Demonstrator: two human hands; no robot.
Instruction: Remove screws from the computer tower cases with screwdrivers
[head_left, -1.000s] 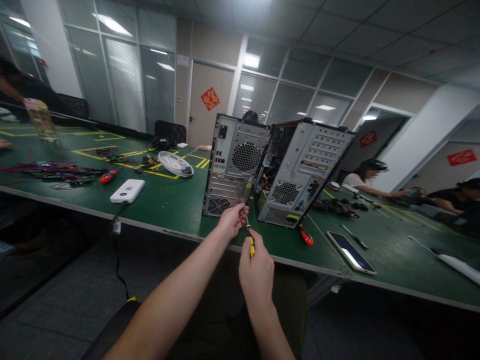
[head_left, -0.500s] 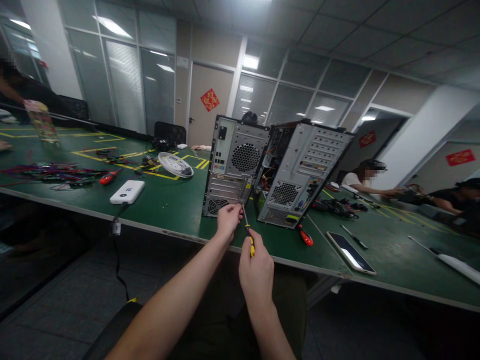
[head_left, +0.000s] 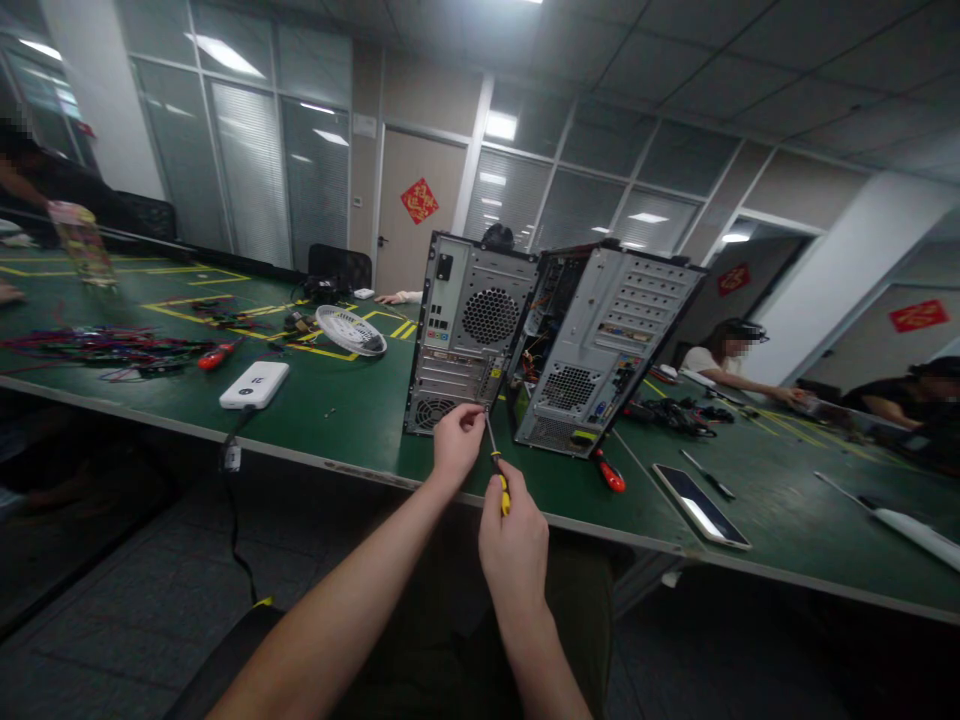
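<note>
My right hand [head_left: 514,525] is wrapped round the yellow-and-black handle of a screwdriver [head_left: 504,492]. Its thin shaft points up and away, with the tip by the lower right edge of a computer case [head_left: 480,310]. That case stands upright, its back panel with vents and ports facing me. Close to the tip, my left hand [head_left: 458,440] has its fingers curled together in front of the case's lower fan grille [head_left: 435,412]. Whether those fingers hold anything small is too fine to make out. Just to the right stands a second computer case [head_left: 592,350], its side uncovered.
On the green table [head_left: 360,420] lie a white power bank [head_left: 255,385], a white oval basket [head_left: 350,330], tangled wires [head_left: 112,345], a red-handled tool [head_left: 611,472], a phone [head_left: 701,505] and black cables [head_left: 675,412]. Other people sit at the far right and left.
My left hand has shifted slightly, its fingers drawing back a little from the screwdriver's tip. The right hand and screwdriver stay nearly in place. A person at the right has moved an arm.
</note>
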